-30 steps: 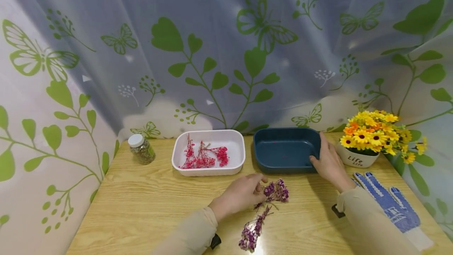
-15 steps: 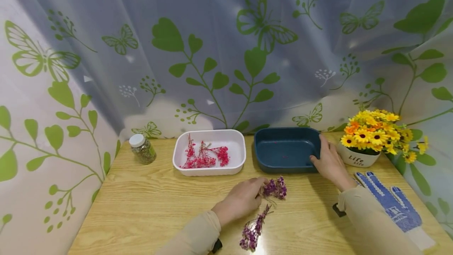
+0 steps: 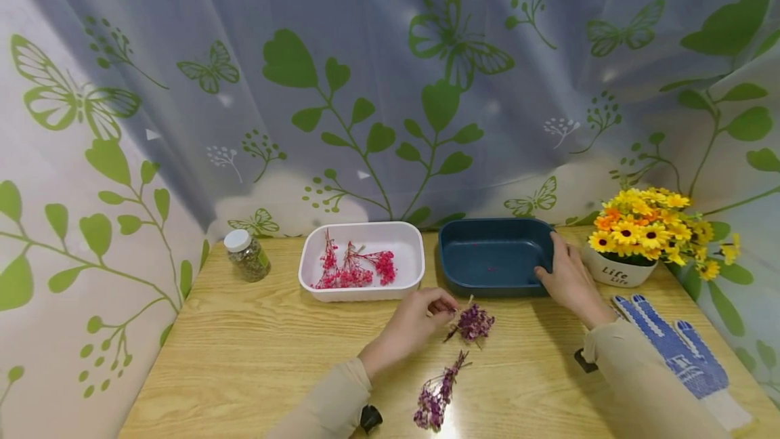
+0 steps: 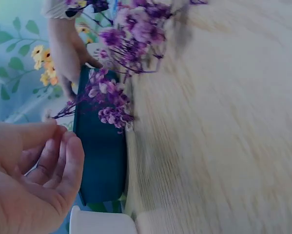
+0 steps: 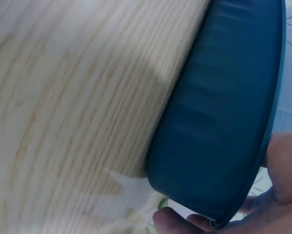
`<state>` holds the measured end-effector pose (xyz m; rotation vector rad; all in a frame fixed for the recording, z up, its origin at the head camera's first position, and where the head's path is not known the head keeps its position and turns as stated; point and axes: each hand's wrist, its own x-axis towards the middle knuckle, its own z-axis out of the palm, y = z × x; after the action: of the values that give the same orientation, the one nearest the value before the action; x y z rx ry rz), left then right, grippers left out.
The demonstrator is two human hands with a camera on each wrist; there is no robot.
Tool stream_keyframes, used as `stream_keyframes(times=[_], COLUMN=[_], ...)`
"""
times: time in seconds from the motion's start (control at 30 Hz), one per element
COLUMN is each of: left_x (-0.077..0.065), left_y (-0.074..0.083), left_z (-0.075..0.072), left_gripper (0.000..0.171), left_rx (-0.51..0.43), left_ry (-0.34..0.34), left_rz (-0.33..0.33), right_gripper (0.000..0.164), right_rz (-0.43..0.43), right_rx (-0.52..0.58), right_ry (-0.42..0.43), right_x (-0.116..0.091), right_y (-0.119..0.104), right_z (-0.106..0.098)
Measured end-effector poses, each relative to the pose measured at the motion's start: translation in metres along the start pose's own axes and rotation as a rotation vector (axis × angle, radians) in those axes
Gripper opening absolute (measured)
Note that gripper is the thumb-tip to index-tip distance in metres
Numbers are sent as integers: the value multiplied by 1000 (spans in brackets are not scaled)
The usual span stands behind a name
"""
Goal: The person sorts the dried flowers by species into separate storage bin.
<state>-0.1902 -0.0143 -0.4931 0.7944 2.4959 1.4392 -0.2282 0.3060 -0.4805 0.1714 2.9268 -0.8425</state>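
My left hand (image 3: 416, 327) pinches the stem of a purple dried flower sprig (image 4: 104, 100) between thumb and fingertips, its blossoms hanging to the right of the fingers. In the head view, purple blossoms (image 3: 475, 324) show just right of that hand, in front of the dark blue tray. A second purple bunch (image 3: 435, 395) lies on the table nearer to me. My right hand (image 3: 571, 283) grips the right end of the blue tray (image 5: 214, 112), thumb over the rim and fingers outside. A few tiny red specks lie on the tray's floor.
Left of the blue tray stands a white tray (image 3: 311, 290) with several red dried flower sprigs. A lidded jar (image 3: 248, 259) is farther left. At the right are a pot of yellow flowers (image 3: 621, 272) and a blue-and-white glove (image 3: 688, 361). A patterned curtain (image 3: 365, 87) hangs behind.
My left hand has lifted slightly with the purple sprig, whose stem end now points upward and away. The right hand has kept its grip on the blue tray.
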Motion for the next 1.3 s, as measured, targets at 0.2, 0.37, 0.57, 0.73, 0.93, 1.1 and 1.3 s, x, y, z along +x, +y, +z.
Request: stream_keyframes(times=[0.2,0.37,0.57,0.73,0.93,1.1,1.3], left_x=[1,3,2,-4,-13,-17,-13], left_y=[2,10,18,15,13,15,17], left_z=[0,4,11,13,18,25,19], left_gripper=[8,9,7,38,88,96,88], left_rx=[-174,-510,-766,-723,-600,-516,-572], left_ry=[-22,-48,-1,-42,-154,-142,-53], left_rz=[-25,-216,-476,-458,-332,-314,-325], right_gripper=[88,88,88,89,90,91,94], right_rz=[2,7,10,16,32,45,11], right_rx=[6,15,22,29,39,43,49], right_ry=[1,-2,-8,-14,-17,-19,11], right_x=[-1,-1,0,-1,-1,0,0], right_y=[0,0,2,2,1,1,3], right_z=[1,1,1,0,-1,-1,-1])
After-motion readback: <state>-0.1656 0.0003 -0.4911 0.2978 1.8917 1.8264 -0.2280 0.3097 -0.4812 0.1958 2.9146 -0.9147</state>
